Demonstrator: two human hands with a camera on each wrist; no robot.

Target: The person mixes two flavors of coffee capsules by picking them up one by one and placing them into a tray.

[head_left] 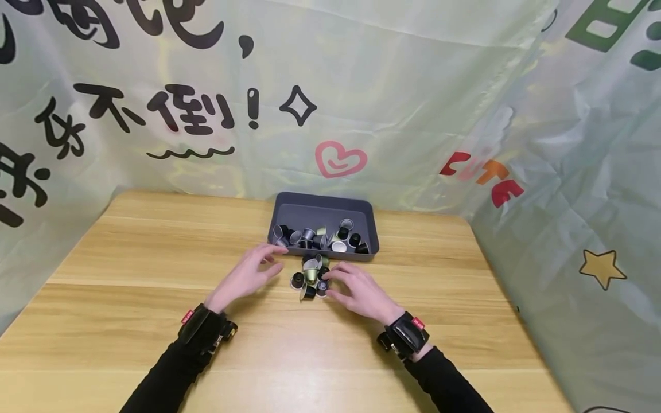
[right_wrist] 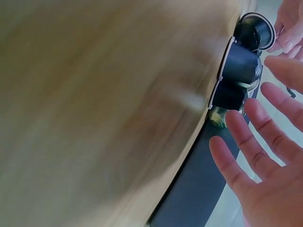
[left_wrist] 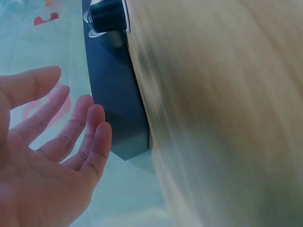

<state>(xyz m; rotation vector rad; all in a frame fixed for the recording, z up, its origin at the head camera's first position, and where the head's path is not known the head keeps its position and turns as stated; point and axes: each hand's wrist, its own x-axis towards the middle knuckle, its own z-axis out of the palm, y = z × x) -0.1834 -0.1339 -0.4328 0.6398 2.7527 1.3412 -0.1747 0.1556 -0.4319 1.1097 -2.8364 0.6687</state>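
Capsule pile (head_left: pixel 311 276) on worktop (head_left: pixel 155 287), just off front edge of tray (head_left: pixel 310 214); left hand (head_left: pixel 249 275) spread, empty, near front-left corner; right hand (head_left: pixel 361 292) loosely extended, empty, beside pile

Capsules (head_left: pixel 311 276) black, silver, green; tray (head_left: pixel 324 210) dark grey; tabletop (head_left: pixel 310 355) light-brown, wood-grained; sleeves (head_left: pixel 448 378) black; backdrop (head_left: pixel 413 86) pale green; star (head_left: pixel 602 268) yellow.

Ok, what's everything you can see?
Table: 1, tan, middle
Tray: 1, dark grey, far side
Pods in tray: many, black, silver, green, mostly front
Loose pods: several, black, green, in front of tray
Cloth: count unclear, pale green, behind, beside table
Writing: lots, black, upper left
Heart: 1, pink, back cloth
Filled star: 1, yellow, right cloth
Letters: some, red, orange, right
Shapes: several, green, top right
Wristbands: 2, black, wrists
Sleeves: 2, black, forearms
Left grip: 1, bare, by tray's near left corner
Right grip: 1, bare, beside loose pods
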